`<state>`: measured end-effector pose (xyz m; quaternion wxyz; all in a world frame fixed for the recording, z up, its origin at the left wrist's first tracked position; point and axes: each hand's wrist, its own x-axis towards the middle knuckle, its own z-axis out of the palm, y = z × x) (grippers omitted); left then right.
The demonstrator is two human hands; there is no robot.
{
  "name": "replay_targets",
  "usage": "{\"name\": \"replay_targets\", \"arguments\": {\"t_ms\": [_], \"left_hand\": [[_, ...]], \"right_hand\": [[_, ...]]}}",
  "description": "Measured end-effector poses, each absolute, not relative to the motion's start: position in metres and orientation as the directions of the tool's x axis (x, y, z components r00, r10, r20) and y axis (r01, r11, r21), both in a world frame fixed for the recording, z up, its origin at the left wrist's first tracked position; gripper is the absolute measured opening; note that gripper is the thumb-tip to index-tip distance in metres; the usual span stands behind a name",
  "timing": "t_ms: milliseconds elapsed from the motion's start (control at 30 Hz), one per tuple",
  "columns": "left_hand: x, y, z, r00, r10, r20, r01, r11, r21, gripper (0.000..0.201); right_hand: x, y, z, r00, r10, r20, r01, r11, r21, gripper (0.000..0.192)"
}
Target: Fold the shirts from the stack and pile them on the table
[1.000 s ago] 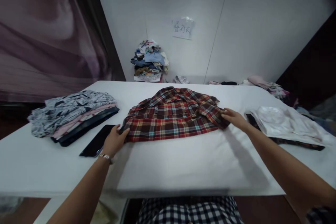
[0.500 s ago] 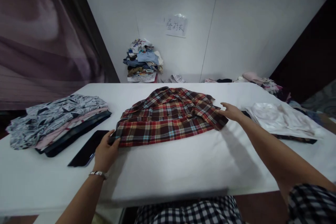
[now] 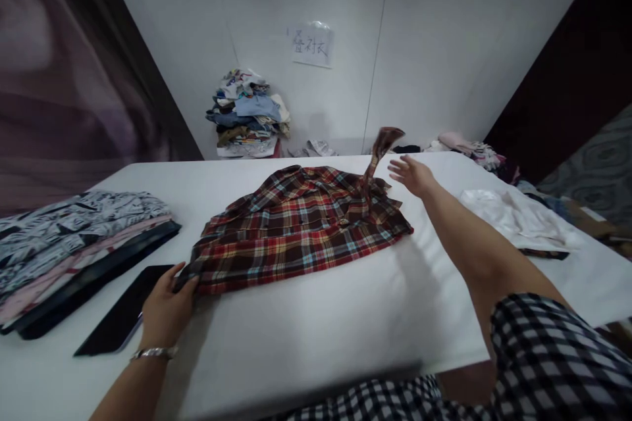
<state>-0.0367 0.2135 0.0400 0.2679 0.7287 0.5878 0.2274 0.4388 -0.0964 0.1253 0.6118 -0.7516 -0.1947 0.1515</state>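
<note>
Plaid shirt (image 3: 296, 227) lies mid-desk (image 3: 316, 335). Left hand (image 3: 165, 312) pinches its near-left corner. Right hand (image 3: 412, 174), fingers spread and released, is beside the raised sleeve (image 3: 380, 148). Phone (image 3: 121, 319) at left.

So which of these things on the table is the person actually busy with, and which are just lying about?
In hand:
- plaid shirt
- left hand, gripping its near corner
- right hand, open beside the flipped-up sleeve

Lying about:
- folded stack
- black phone
- white garment
- clothes pile by the wall
- paper sign
</note>
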Motion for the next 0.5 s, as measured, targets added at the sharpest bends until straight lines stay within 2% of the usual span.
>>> {"name": "replay_targets", "arguments": {"t_ms": [100, 200, 300, 367, 500], "left_hand": [[-0.039, 0.214, 0.037, 0.173, 0.985, -0.012, 0.743, -0.123, 0.658, 0.055], [-0.045, 0.214, 0.031, 0.153, 0.988, -0.023, 0.72, -0.096, 0.687, 0.06], [-0.047, 0.212, 0.031, 0.173, 0.983, -0.06, 0.707, -0.082, 0.703, 0.062], [-0.045, 0.211, 0.036, 0.16, 0.985, -0.061, 0.718, -0.074, 0.692, 0.057], [-0.04, 0.209, 0.051, 0.119, 0.987, 0.108, 0.729, -0.161, 0.665, 0.054]], "right_hand": [[0.429, -0.113, 0.098, 0.901, 0.389, -0.192, 0.012, -0.465, -0.885, 0.029], [0.414, -0.143, 0.063, 0.889, 0.357, -0.285, -0.025, -0.586, -0.81, 0.034], [0.4, -0.164, 0.036, 0.892, 0.351, -0.284, -0.003, -0.624, -0.781, 0.042], [0.395, -0.17, 0.028, 0.895, 0.361, -0.262, 0.014, -0.609, -0.793, 0.035], [0.399, -0.193, 0.041, 0.924, 0.332, -0.19, 0.014, -0.526, -0.85, 0.019]]}}
